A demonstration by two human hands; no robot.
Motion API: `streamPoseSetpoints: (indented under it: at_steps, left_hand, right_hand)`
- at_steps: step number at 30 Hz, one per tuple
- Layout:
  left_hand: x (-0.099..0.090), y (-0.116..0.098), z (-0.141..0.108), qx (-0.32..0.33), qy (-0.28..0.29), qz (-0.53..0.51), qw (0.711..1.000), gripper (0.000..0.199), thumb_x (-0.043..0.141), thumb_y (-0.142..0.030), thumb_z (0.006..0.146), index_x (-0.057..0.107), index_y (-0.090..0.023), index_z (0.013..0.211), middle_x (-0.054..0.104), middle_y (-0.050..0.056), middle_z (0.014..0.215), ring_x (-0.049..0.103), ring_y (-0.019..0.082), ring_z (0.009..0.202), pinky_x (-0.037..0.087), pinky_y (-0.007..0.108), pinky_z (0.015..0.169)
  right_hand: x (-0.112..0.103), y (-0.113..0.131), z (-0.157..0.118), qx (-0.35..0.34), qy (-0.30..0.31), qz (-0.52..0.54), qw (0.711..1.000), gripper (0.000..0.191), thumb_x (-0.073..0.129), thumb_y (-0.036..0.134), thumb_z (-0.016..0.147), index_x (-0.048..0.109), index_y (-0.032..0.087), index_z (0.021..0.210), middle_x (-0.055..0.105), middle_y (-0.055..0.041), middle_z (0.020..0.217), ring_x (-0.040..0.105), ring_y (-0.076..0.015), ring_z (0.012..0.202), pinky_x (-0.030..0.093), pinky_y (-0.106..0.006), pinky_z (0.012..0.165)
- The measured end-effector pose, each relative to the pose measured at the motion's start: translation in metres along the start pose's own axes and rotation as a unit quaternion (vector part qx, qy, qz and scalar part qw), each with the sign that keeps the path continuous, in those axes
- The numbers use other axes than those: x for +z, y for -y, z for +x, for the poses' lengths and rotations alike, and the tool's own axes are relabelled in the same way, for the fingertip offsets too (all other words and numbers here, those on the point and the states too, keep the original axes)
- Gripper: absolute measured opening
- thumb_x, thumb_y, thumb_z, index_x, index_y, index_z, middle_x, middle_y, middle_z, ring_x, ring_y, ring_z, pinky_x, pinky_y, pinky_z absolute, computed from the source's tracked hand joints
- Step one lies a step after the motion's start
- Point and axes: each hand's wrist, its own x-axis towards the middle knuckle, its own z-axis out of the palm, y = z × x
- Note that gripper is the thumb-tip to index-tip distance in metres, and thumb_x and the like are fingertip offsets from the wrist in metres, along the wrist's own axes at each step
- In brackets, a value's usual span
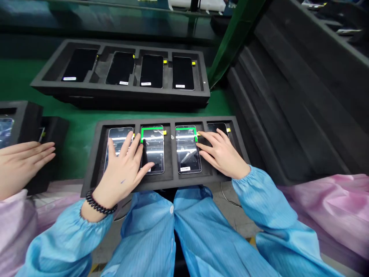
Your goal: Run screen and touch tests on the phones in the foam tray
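A black foam tray [170, 182] lies in front of me with phone screens in its compartments. My left hand [121, 169], a black coiled band at its wrist, is spread over the leftmost screen [113, 134] and the left edge of the second screen [155, 150]. My right hand [220, 154] has its fingers apart, fingertips at the right edge of the third screen [187, 152], close to its yellow tab [198, 133]. It partly hides the rightmost screen [215, 127]. Green bands line the tops of the two middle screens. Whether my fingertips press on them, I cannot tell.
Farther back on the green bench [129, 115] stands another black foam tray [121, 89], also holding screens. Black trays are piled at right [288, 96], beside a green post [230, 42]. At left, a co-worker's hand [23, 163] is beside another tray [29, 109].
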Motion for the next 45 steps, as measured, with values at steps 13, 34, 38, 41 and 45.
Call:
streamPoseSetpoints:
  at_steps: [13,34,38,41,45]
  left_hand:
    - [-0.008,-0.026,-0.057,0.003,0.014,0.000,1.000,0.071,0.024,-0.051,0.103,0.057,0.002,0.136,0.035,0.024,0.162,0.022,0.041,0.156,0.005,0.071,0.125]
    - [-0.013,-0.031,-0.073,-0.004,0.022,-0.023,0.999,0.072,0.021,-0.053,0.103,0.063,-0.001,0.130,0.035,0.021,0.162,0.021,0.038,0.157,-0.001,0.066,0.127]
    - [-0.011,-0.033,-0.069,-0.025,0.023,-0.022,0.999,0.071,0.022,-0.052,0.103,0.062,-0.001,0.133,0.034,0.023,0.163,0.021,0.040,0.157,0.000,0.070,0.125]
    - [-0.011,-0.039,-0.067,-0.040,0.023,-0.019,0.999,0.072,0.023,-0.054,0.103,0.059,-0.002,0.136,0.032,0.023,0.163,0.021,0.040,0.157,-0.003,0.072,0.124]
    - [-0.012,-0.049,-0.065,-0.055,0.024,-0.016,0.998,0.073,0.023,-0.053,0.103,0.057,0.001,0.137,0.030,0.025,0.163,0.020,0.040,0.157,-0.005,0.073,0.124]
  right_hand:
    - [-0.006,0.032,-0.045,-0.023,-0.008,0.019,1.000,0.036,0.043,0.031,0.106,0.075,0.018,0.115,0.061,-0.0133,0.146,0.061,-0.0277,0.125,0.040,-0.059,0.116]
    - [-0.009,0.037,-0.053,-0.027,0.015,0.027,0.999,0.032,0.047,0.029,0.104,0.077,0.020,0.113,0.061,-0.0141,0.145,0.062,-0.0291,0.124,0.042,-0.063,0.115]
    - [-0.009,0.037,-0.053,-0.026,0.017,0.027,0.999,0.032,0.048,0.029,0.104,0.077,0.020,0.113,0.061,-0.0147,0.145,0.062,-0.0295,0.125,0.042,-0.063,0.115]
    - [-0.009,0.037,-0.053,-0.024,0.016,0.028,0.999,0.029,0.051,0.028,0.102,0.077,0.020,0.113,0.060,-0.0142,0.146,0.062,-0.0296,0.125,0.042,-0.061,0.116]
    - [-0.009,0.037,-0.054,-0.025,0.015,0.029,0.999,0.028,0.053,0.028,0.101,0.077,0.021,0.114,0.060,-0.0139,0.146,0.062,-0.0298,0.124,0.042,-0.061,0.115]
